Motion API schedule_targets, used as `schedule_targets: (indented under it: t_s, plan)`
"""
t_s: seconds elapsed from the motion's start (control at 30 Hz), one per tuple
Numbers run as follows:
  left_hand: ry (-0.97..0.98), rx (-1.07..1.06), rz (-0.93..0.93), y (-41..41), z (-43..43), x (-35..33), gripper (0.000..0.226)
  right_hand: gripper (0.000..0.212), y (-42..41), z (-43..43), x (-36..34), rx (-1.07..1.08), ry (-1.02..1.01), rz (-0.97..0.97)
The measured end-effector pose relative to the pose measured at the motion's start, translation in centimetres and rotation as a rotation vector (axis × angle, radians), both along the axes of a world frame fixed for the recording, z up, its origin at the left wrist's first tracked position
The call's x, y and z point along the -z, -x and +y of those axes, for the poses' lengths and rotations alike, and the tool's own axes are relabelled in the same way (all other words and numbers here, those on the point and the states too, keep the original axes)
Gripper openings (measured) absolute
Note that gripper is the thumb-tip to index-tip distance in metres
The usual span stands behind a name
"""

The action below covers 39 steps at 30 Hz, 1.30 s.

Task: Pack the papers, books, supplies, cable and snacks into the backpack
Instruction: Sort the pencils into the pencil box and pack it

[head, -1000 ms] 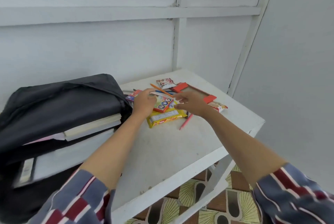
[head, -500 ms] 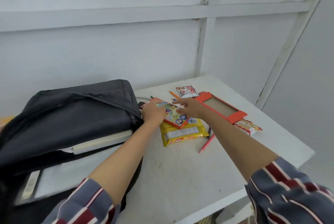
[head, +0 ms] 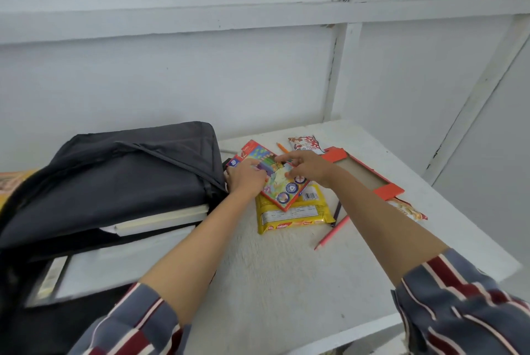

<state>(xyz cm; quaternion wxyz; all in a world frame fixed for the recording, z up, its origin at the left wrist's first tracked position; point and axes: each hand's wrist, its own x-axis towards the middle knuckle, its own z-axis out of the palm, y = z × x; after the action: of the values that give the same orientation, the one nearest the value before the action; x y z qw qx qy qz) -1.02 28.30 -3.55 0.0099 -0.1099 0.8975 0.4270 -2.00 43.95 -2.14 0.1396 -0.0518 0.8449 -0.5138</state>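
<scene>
We read "nabati" on the flat yellow plastic snack packet (head: 292, 217); its other print is too blurred to read.

Dark grey backpack (head: 114, 179), yellow snack pack (head: 292, 215), multicoloured red-edged box (head: 275, 182), pink pencil (head: 332, 232), white table (head: 286, 274)

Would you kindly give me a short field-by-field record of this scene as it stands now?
left hand: holds the pencil box at its left end
right hand: fingers bent onto the box's top; grip unclear
pencil box: lies partly on the yellow snack
backpack: open, left of the box, books inside
tray: orange-rimmed, right of the box
loose items: pink pencil, orange pencil, white snack, orange snack
surface: white table
</scene>
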Motion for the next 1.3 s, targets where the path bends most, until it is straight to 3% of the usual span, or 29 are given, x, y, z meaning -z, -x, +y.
schedule_targets:
  t_s: [0.17, 0.27, 0.43, 0.73, 0.9, 1.03, 1.13, 1.3]
  plan:
    - [-0.097, -0.027, 0.059, -0.7, 0.8, -0.6, 0.033, 0.047, -0.6, 1.2, -0.9, -0.022, 0.336, -0.126]
    - [-0.103, -0.076, 0.092, -1.0, 1.5, -1.1, 0.040, 0.047, -1.8, 2.2, -1.4, -0.050, 0.395, -0.127]
    - [-0.459, -0.032, 0.160, -1.8, 3.0, -1.8, 0.045, 0.045, -4.1, 3.7, -1.2, -0.024, 0.456, -0.168]
    - [-0.626, 0.149, -0.014, -4.1, 3.9, -1.5, 0.033, 0.038, -7.6, 6.7, -1.6, -0.100, 0.060, -0.146]
    - [-0.510, 0.312, -0.107, -4.8, 3.7, -0.6, 0.037, 0.029, -7.0, 11.0, -2.1, 0.206, -0.057, 0.110]
    - [-0.440, 0.422, -0.141, -4.4, 3.7, -0.3, 0.035, 0.027, -5.4, 14.1, -0.6, 0.352, -0.187, 0.194]
    - [-0.418, 0.444, -0.135, -4.0, 4.1, -0.8, 0.034, 0.029, -4.4, 15.2, 0.5, 0.364, -0.300, 0.167]
    - [-0.446, 0.467, -0.138, -3.4, 4.8, -1.1, 0.034, 0.025, -3.2, 15.6, 1.4, 0.341, -0.301, 0.073]
